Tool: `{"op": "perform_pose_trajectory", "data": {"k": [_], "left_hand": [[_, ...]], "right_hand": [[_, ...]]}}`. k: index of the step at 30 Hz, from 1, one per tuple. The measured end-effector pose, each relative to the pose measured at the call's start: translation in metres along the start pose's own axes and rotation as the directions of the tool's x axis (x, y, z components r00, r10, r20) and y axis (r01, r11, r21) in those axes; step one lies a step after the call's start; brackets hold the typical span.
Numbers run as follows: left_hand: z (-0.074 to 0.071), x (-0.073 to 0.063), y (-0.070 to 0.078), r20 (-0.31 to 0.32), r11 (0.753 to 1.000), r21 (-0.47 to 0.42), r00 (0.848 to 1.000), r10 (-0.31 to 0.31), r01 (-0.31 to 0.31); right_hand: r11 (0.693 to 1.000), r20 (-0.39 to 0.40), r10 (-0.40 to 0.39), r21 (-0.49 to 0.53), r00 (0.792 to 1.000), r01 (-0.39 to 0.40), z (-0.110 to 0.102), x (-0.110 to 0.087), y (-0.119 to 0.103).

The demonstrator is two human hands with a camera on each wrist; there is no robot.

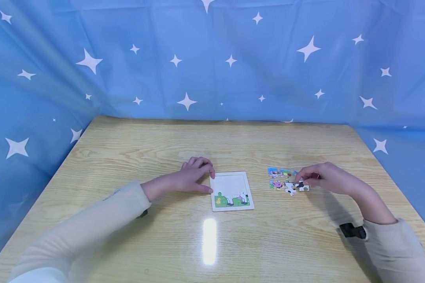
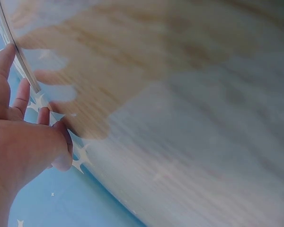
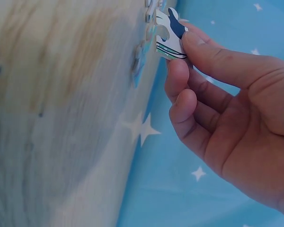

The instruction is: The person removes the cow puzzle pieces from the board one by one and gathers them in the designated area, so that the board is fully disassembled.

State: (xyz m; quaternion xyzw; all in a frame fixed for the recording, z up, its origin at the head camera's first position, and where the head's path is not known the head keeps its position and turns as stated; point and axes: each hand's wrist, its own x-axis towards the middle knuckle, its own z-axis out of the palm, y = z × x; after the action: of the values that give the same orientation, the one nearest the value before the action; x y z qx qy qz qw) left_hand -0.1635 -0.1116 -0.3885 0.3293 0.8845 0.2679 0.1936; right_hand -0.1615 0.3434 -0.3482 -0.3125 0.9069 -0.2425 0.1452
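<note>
A square white puzzle board [image 1: 230, 184] lies on the table, with several pieces [image 1: 239, 200] of a green and white animal picture along its lower part. My left hand [image 1: 189, 177] touches the board's left edge with thumb and fingertips, the fingers fairly straight; the left wrist view shows the same fingers at the thin board edge [image 2: 20, 52]. To the right, my right hand [image 1: 327, 179] pinches a black-and-white puzzle piece [image 3: 169, 40] between thumb and fingers. Beside it are several loose puzzle pieces [image 1: 277, 184], partly hidden by the right fingers.
The wood-grain table [image 1: 156, 137] carries a bright light reflection [image 1: 209, 241] in front of the board. A blue curtain [image 1: 205, 78] with white stars hangs behind the table and along both sides.
</note>
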Motion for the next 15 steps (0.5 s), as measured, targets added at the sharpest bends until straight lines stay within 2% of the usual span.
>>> {"op": "perform_pose_trajectory", "data": {"k": [4, 15], "left_hand": [[0.0003, -0.0001, -0.0003, 0.002, 1.000, -0.007, 1.000, 0.002, -0.002], [-0.0007, -0.0015, 0.0019, 0.001, 1.000, -0.015, 1.000, 0.002, -0.002]], "right_hand": [[0.999, 0.025, 0.048, 0.024, 0.999, -0.048, 0.0003, 0.0000, 0.0027], [0.995, 0.041, 0.082, 0.059, 0.996, -0.085, 0.0016, -0.0002, 0.0097]]}}
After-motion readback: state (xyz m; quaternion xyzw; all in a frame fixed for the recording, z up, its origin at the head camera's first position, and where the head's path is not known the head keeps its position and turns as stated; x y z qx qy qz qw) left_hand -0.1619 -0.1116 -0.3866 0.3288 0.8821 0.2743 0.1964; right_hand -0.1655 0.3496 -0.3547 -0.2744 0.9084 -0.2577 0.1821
